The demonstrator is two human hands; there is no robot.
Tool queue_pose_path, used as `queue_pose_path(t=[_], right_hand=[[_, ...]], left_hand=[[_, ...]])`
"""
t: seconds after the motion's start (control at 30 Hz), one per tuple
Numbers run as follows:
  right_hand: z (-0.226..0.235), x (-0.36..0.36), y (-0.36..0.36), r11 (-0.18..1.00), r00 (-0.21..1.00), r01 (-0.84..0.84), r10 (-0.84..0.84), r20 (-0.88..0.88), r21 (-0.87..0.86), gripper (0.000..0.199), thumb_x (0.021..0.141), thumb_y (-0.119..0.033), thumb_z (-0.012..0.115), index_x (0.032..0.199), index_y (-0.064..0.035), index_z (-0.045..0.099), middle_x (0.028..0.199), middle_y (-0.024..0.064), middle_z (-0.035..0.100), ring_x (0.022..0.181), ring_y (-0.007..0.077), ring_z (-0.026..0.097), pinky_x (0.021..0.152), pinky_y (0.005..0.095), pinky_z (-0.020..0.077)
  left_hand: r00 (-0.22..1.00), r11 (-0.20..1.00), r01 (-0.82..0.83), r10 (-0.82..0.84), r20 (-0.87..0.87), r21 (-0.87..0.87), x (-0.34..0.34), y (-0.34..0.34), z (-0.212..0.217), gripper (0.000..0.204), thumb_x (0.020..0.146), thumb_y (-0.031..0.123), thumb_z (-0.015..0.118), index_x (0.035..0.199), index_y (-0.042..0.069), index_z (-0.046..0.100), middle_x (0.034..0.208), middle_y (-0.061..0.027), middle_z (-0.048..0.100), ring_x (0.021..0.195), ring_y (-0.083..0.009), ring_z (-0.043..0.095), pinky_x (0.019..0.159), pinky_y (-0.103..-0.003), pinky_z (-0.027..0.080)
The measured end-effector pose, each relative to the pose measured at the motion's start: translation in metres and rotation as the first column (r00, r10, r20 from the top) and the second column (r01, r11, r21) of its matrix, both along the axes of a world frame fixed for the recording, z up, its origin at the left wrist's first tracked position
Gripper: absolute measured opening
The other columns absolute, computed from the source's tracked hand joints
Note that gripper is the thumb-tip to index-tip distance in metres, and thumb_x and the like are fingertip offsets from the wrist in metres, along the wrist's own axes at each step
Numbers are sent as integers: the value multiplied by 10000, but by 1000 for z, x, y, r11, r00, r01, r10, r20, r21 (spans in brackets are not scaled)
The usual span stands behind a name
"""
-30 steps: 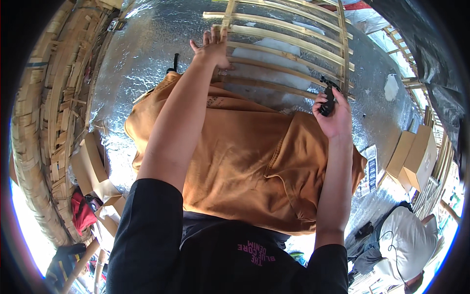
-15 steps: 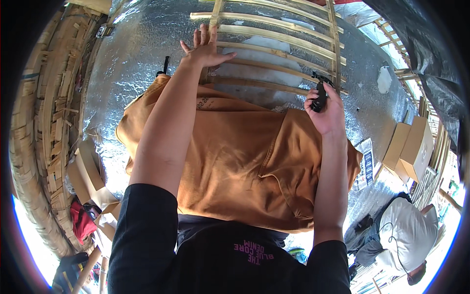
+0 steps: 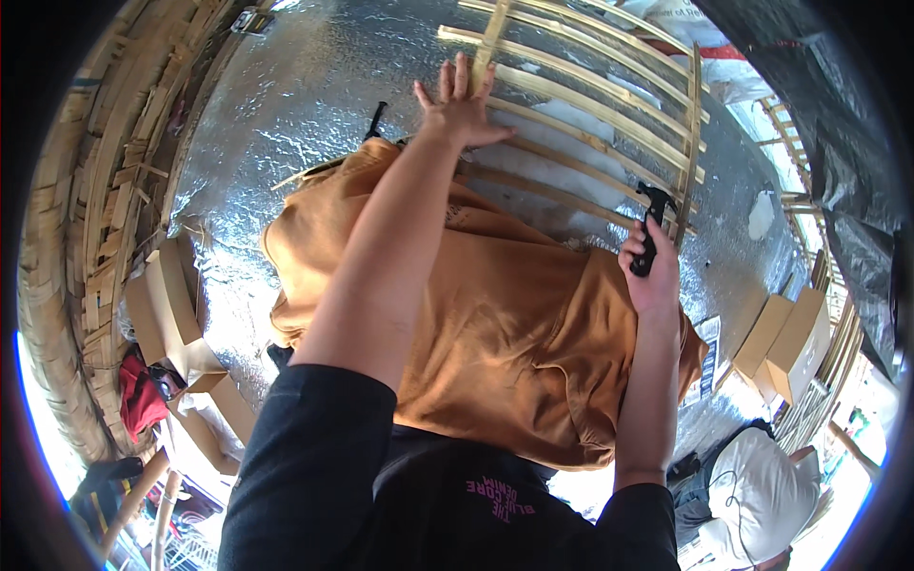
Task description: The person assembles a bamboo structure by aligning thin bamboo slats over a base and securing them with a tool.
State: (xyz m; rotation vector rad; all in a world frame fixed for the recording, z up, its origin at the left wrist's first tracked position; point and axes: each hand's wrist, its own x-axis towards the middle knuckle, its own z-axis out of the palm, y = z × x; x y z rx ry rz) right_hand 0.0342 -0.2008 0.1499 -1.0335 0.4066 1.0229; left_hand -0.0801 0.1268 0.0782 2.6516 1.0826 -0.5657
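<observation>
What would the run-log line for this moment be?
left hand: flat on bamboo slat frame | right hand: grips black tool at frame | brown garment: draped below | backing: silver foil sheet

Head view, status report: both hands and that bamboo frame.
Left hand open, fingers spread on bamboo frame. Right hand shut on black tool at frame's right edge. Brown garment hangs below, between the arms.

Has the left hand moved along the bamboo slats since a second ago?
Cannot tell for sure: the camera shifted too. The left hand stays spread flat on the bamboo frame, by the same upright slat.
</observation>
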Motion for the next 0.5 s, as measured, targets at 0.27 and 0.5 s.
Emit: queue_pose_path(t=[0.27,0.5], right_hand=[[34,-9,92,807,589,-319,580,564,-497,194,980,-224,608,909,-72,511,669,-35,458,534,54,404,477,243,345],[50,-26,212,734,-306,-49,634,710,-677,271,971,-261,582,1053,-4,559,769,232,653,734,397,661,598,464,490]], left_hand=[[978,984,-167,173,113,-60,-7,-25,11,912,848,772,432,1563,394,13,1624,-162,-150,1473,-462,-118,1053,-801,65],[982,978,-184,186,14,-96,-6,-19,25,967,827,748,485,1570,369,-3,1631,-149,-139,1474,-459,-124,1037,-812,78]])
